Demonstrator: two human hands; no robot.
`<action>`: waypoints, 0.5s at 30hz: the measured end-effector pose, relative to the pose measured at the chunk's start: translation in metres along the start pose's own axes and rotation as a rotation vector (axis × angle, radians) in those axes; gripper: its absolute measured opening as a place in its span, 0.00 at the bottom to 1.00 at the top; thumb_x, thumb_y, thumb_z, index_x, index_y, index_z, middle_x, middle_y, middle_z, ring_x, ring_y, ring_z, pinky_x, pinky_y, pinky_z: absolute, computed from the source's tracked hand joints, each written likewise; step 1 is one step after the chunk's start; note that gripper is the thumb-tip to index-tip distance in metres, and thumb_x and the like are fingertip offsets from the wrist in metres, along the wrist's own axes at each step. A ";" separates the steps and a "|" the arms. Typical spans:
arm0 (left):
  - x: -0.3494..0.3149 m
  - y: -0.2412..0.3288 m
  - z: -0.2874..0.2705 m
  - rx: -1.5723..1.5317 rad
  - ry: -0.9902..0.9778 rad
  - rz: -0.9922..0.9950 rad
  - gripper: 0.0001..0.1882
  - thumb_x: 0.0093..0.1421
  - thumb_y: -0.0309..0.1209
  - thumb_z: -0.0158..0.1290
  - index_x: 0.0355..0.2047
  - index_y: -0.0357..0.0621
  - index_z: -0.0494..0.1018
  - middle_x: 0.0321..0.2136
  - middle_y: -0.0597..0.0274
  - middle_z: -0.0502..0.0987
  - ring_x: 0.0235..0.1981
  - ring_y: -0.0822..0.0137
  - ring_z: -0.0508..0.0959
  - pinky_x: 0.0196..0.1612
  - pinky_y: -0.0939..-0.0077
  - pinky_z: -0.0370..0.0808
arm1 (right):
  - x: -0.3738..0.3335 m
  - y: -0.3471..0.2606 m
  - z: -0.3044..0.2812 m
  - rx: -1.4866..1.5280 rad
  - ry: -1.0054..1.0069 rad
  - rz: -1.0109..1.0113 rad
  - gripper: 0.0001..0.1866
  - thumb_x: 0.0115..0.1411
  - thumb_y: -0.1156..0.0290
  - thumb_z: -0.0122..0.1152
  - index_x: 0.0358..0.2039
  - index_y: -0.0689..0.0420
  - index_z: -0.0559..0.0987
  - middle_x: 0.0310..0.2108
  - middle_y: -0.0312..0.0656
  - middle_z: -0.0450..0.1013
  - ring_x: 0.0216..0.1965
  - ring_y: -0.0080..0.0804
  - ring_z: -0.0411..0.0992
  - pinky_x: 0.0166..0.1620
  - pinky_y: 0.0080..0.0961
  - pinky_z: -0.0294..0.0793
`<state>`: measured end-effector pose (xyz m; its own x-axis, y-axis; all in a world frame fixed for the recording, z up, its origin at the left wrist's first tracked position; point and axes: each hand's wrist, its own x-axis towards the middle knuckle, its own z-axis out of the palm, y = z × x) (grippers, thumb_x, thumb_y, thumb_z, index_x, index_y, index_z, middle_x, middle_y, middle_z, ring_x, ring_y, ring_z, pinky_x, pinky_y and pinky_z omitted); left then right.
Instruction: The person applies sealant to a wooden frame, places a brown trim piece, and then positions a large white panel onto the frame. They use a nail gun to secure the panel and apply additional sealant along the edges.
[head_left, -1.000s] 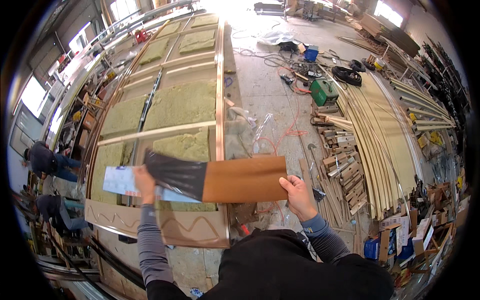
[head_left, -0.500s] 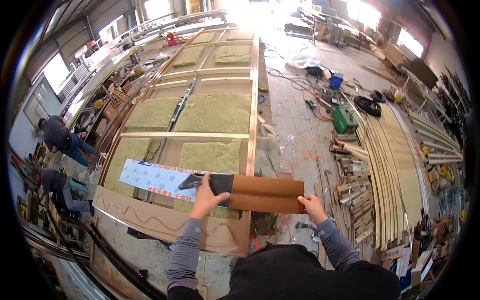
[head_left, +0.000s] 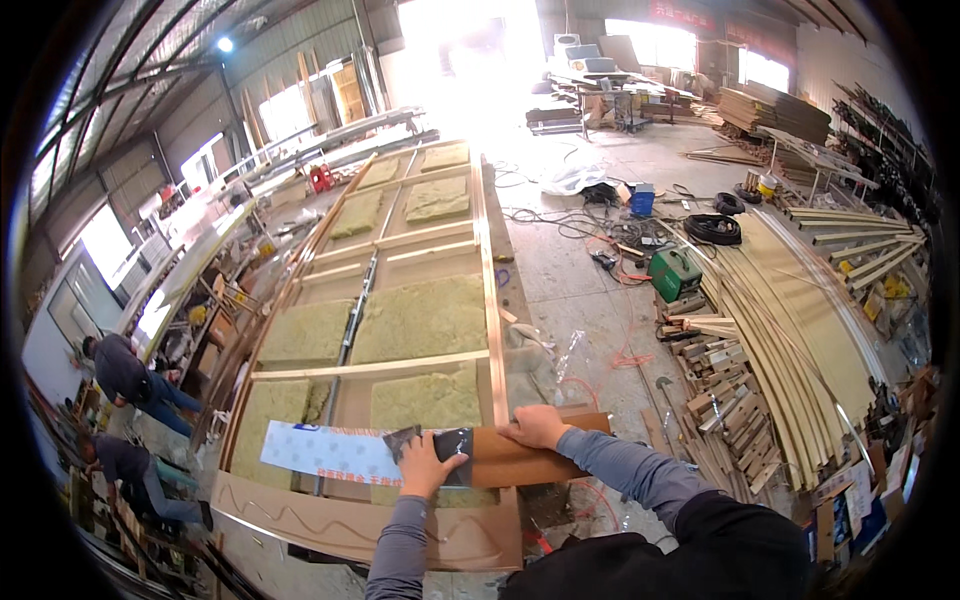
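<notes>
left hand: my left hand [head_left: 424, 464] lies on the dark film [head_left: 458, 443], fingers spread and thumb wide apart from them; i cannot tell whether any film is pinched under the fingertips.
right hand: my right hand [head_left: 537, 427] is just beyond and to the right of my left, fingers curled at the far edge of the strip; i cannot tell how tightly it grips.
strip: the long strip [head_left: 515, 467] runs crosswise under both my hands, bare brown by the right one, with the dark film across it beside my left.
pale film: a light blue printed film [head_left: 330, 455] covers the part to the left of my left hand.
right sleeve: my grey sleeve [head_left: 620, 462] crosses over the strip's brown end.
panel: beneath the strip is a long framed panel [head_left: 240, 492], stretching far ahead of my hands; a wavy line [head_left: 330, 521] marks its near band, closer to me than my left hand.
filling: a yellow-green slab [head_left: 428, 397] sits just beyond my left hand, then a wooden crossbar [head_left: 370, 368], and a dark rod [head_left: 352, 318] running lengthwise.
right side: well right of my right hand are wood offcuts [head_left: 722, 385], long pale boards [head_left: 790, 345] and, farther ahead, a green box [head_left: 675, 274] and a black coil [head_left: 713, 229].
left side: two people [head_left: 135, 378] bend down well left of my hands.
</notes>
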<state>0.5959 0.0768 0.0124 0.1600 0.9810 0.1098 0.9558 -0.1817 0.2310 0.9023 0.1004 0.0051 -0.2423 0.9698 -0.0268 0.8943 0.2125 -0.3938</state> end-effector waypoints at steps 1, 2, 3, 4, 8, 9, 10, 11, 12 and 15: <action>0.004 -0.004 0.002 -0.030 -0.010 0.009 0.52 0.49 0.73 0.65 0.61 0.45 0.72 0.52 0.44 0.75 0.55 0.37 0.75 0.51 0.43 0.78 | 0.006 -0.002 -0.001 0.015 -0.007 -0.009 0.39 0.68 0.32 0.53 0.37 0.62 0.87 0.36 0.57 0.84 0.42 0.59 0.83 0.47 0.50 0.81; 0.001 -0.008 0.003 -0.096 0.022 0.025 0.45 0.53 0.70 0.65 0.54 0.42 0.76 0.52 0.42 0.75 0.56 0.35 0.74 0.53 0.40 0.75 | 0.007 -0.006 -0.001 0.021 -0.033 -0.031 0.41 0.68 0.31 0.52 0.35 0.62 0.87 0.35 0.59 0.83 0.41 0.60 0.83 0.46 0.51 0.81; 0.005 -0.012 0.006 -0.090 -0.040 0.057 0.42 0.56 0.68 0.64 0.51 0.41 0.77 0.51 0.41 0.75 0.55 0.35 0.74 0.53 0.39 0.75 | 0.008 -0.009 -0.001 0.025 -0.060 -0.055 0.42 0.68 0.29 0.50 0.33 0.62 0.88 0.34 0.61 0.83 0.40 0.61 0.83 0.45 0.53 0.81; 0.014 -0.014 0.009 -0.085 -0.101 0.087 0.39 0.58 0.66 0.63 0.48 0.40 0.78 0.51 0.41 0.75 0.55 0.34 0.74 0.54 0.39 0.74 | 0.006 -0.010 -0.004 0.030 -0.049 -0.032 0.43 0.68 0.29 0.50 0.33 0.61 0.88 0.35 0.60 0.83 0.40 0.61 0.83 0.45 0.53 0.81; 0.004 0.004 -0.012 -0.188 0.140 0.363 0.20 0.67 0.48 0.61 0.36 0.40 0.77 0.41 0.44 0.77 0.48 0.37 0.75 0.49 0.44 0.73 | 0.002 -0.024 -0.027 0.009 0.007 -0.031 0.41 0.68 0.29 0.51 0.31 0.60 0.88 0.34 0.59 0.83 0.37 0.61 0.82 0.44 0.54 0.81; 0.000 -0.005 -0.015 -0.226 0.223 0.435 0.18 0.67 0.46 0.61 0.35 0.42 0.76 0.38 0.46 0.78 0.44 0.40 0.78 0.46 0.47 0.76 | -0.002 -0.035 -0.033 0.013 0.034 -0.040 0.40 0.68 0.30 0.52 0.30 0.59 0.88 0.33 0.59 0.83 0.36 0.62 0.82 0.43 0.54 0.81; -0.005 -0.006 -0.028 -0.199 0.216 0.435 0.18 0.68 0.45 0.61 0.34 0.43 0.75 0.35 0.48 0.78 0.40 0.42 0.78 0.43 0.49 0.77 | -0.007 -0.044 -0.042 -0.022 0.065 -0.062 0.41 0.68 0.29 0.52 0.30 0.59 0.88 0.32 0.57 0.83 0.36 0.60 0.83 0.42 0.53 0.81; -0.008 0.000 -0.051 -0.178 0.207 0.446 0.17 0.68 0.44 0.61 0.33 0.44 0.74 0.33 0.50 0.78 0.37 0.44 0.79 0.40 0.51 0.77 | -0.011 -0.053 -0.061 -0.058 0.103 -0.075 0.41 0.68 0.29 0.52 0.30 0.59 0.88 0.30 0.56 0.83 0.35 0.59 0.83 0.41 0.52 0.81; -0.007 0.008 -0.069 -0.168 0.196 0.468 0.16 0.68 0.43 0.60 0.32 0.45 0.73 0.30 0.52 0.78 0.34 0.47 0.80 0.37 0.53 0.78 | -0.016 -0.058 -0.080 -0.101 0.142 -0.076 0.41 0.67 0.28 0.52 0.30 0.58 0.88 0.29 0.54 0.83 0.35 0.57 0.83 0.41 0.51 0.82; -0.017 0.007 -0.115 -0.044 0.288 0.528 0.16 0.68 0.43 0.61 0.30 0.49 0.69 0.25 0.58 0.75 0.28 0.53 0.80 0.30 0.56 0.77 | -0.026 -0.085 -0.127 -0.167 0.406 -0.227 0.38 0.65 0.32 0.62 0.19 0.58 0.80 0.18 0.52 0.76 0.20 0.53 0.78 0.24 0.45 0.75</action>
<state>0.5715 0.0509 0.1230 0.5310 0.7003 0.4771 0.7530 -0.6481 0.1133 0.8803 0.0722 0.1562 -0.3012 0.8582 0.4158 0.8921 0.4075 -0.1950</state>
